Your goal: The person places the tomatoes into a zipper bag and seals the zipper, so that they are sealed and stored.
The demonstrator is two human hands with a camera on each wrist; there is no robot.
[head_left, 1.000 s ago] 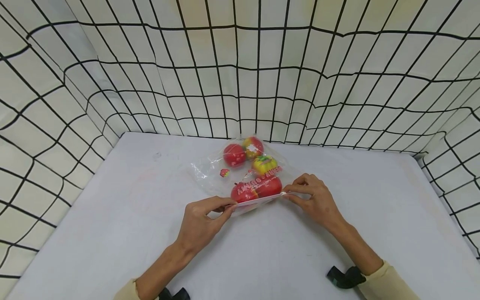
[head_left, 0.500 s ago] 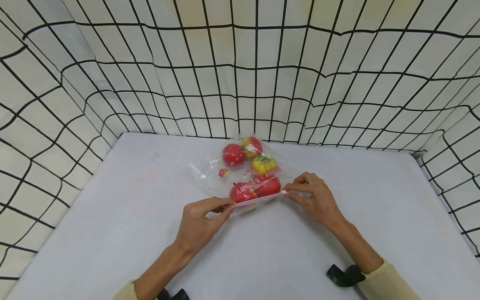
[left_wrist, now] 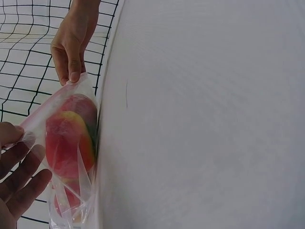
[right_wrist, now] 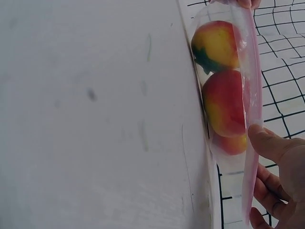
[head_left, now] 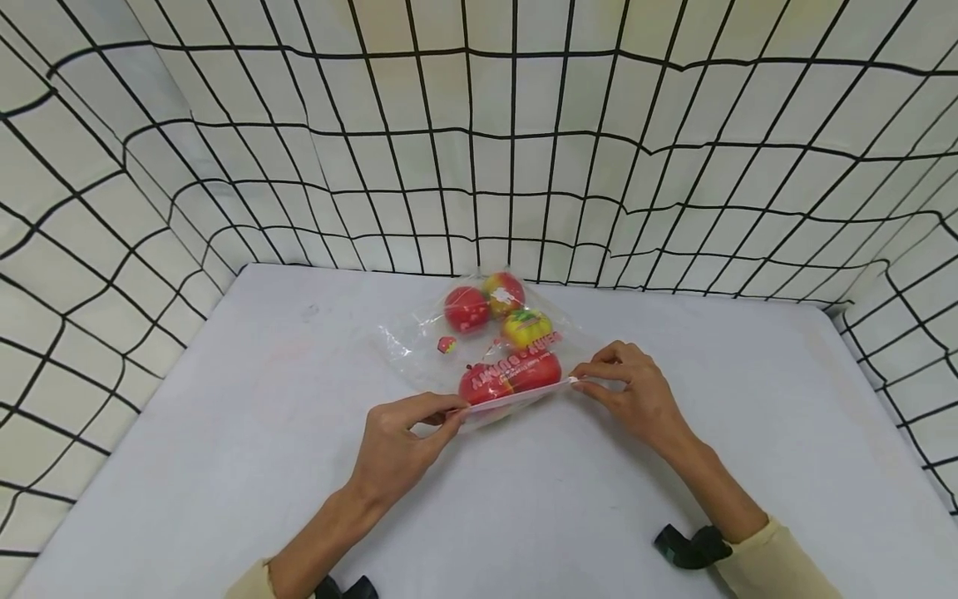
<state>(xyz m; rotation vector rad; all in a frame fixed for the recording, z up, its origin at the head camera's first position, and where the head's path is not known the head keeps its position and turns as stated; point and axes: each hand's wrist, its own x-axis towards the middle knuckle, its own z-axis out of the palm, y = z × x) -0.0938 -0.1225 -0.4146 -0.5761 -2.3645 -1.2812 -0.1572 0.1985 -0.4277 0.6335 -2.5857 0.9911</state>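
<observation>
A clear plastic zip bag (head_left: 419, 341) with red print lies on the white table, toy fruit inside it. Two red pieces (head_left: 537, 371) sit by its near edge; a red ball-like fruit (head_left: 466, 309), a red-yellow one (head_left: 504, 293) and a yellow ribbed one (head_left: 527, 329) lie farther back. My left hand (head_left: 400, 441) pinches the left end of the bag's pinkish-white zip strip (left_wrist: 47, 107). At the strip's other end, my right hand (head_left: 632, 395) pinches a small white piece, perhaps a slider, between thumb and finger. The right wrist view shows the right thumb (right_wrist: 269, 143) against the strip.
White table (head_left: 247, 466) stretches around the bag on all sides. Black netting (head_left: 494, 166) over pale walls rises behind the table and at both sides. Dark camera mounts (head_left: 692, 547) sit at both wrists.
My right hand has shifted slightly right and away, along with the small white piece at the strip's end. The left hand, bag and fruit look the same.
</observation>
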